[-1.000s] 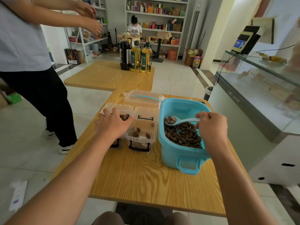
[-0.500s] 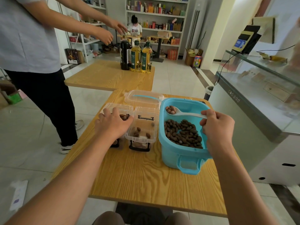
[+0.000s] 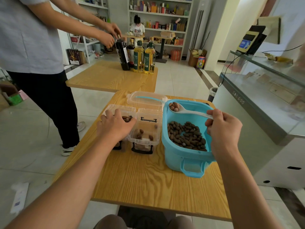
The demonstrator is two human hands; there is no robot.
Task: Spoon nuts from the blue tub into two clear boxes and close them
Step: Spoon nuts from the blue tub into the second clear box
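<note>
A second person (image 3: 29, 47) in a grey shirt and dark trousers stands at far left, gripping a dark bottle (image 3: 122, 54) beside two oil bottles (image 3: 144, 58) on a farther wooden table (image 3: 105, 78). On the near wooden tabletop (image 3: 148, 179), the left hand (image 3: 115, 126) rests with fingers spread over the left clear box (image 3: 120, 111), hiding much of it. The right clear box (image 3: 145, 129), open, holds a few nuts. A clear lid (image 3: 146, 100) lies behind them. The right hand (image 3: 222, 129) pinches a white spoon (image 3: 186, 110) loaded with nuts above the blue tub (image 3: 184, 156). A glass counter (image 3: 264, 90) stands at right; shelves (image 3: 158, 14) line the back wall.
</note>
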